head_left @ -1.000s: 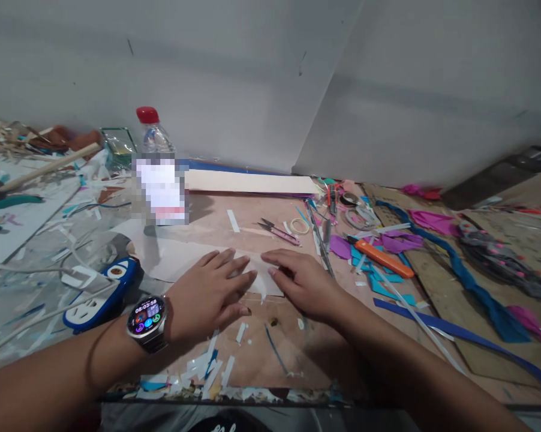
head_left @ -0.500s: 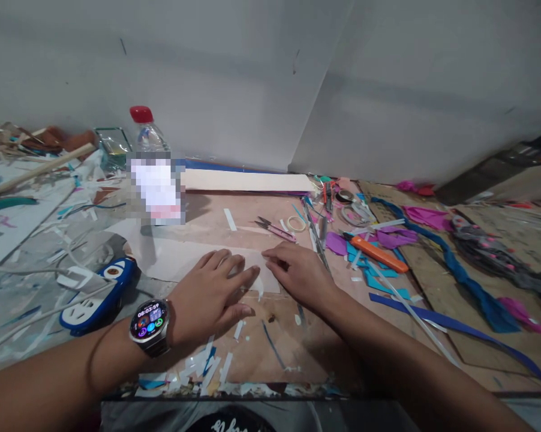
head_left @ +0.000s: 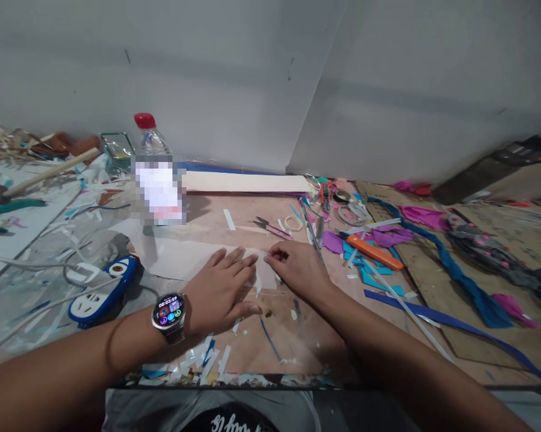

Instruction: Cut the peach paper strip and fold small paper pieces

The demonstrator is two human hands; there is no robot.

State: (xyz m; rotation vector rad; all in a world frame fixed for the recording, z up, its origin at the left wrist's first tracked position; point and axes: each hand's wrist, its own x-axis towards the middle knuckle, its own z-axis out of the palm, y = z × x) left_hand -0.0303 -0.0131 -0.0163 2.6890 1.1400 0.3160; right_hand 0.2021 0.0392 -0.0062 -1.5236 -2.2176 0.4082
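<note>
A long sheet of white paper (head_left: 176,258) lies across the tabletop in front of me. My left hand (head_left: 225,288), a smartwatch (head_left: 169,315) on its wrist, rests flat on the paper's right part with fingers stretched. Close by, my right hand (head_left: 297,267) is closed in a pinch at the paper's right end. Its curled fingers hide what they hold, if anything. Just beyond the right hand lie small pink-handled scissors (head_left: 277,230) and a pale tape ring (head_left: 293,223).
Left are a blue-and-white power strip (head_left: 102,294) with cables and pliers (head_left: 16,207). Behind the paper stands a red-capped bottle (head_left: 151,135) beside a pixelated bright patch (head_left: 160,189). An orange cutter (head_left: 373,252), blue ribbon (head_left: 450,264) and coloured scraps lie right.
My left hand has slid a little to the right over the paper. The right hand's fingers look more curled at the paper's end. The view has shifted slightly.
</note>
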